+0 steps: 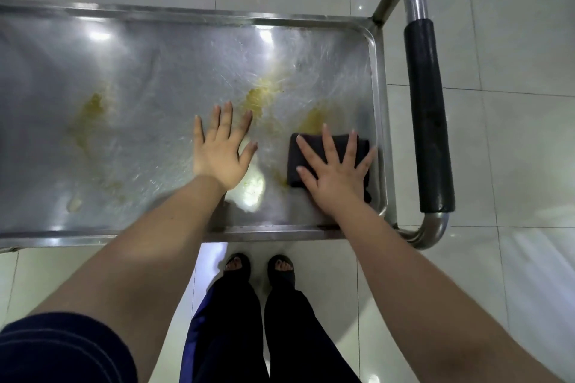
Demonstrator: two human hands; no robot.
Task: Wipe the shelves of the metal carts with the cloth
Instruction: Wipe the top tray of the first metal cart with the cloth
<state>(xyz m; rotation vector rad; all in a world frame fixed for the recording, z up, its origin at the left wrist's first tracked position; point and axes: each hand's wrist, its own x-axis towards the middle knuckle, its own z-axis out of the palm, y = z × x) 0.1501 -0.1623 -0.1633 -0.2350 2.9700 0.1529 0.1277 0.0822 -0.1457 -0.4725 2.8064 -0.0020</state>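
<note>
Shiny white floor tiles (529,149) lie under a metal cart shelf (155,56) with yellow stains (261,96).
Both hands are flat with fingers spread. Left hand (221,152) presses the bare shelf in the middle of the frame. Right hand (336,171) presses down on a dark cloth (303,154) near the shelf's right edge, beside the black-padded handle (427,115).
</note>
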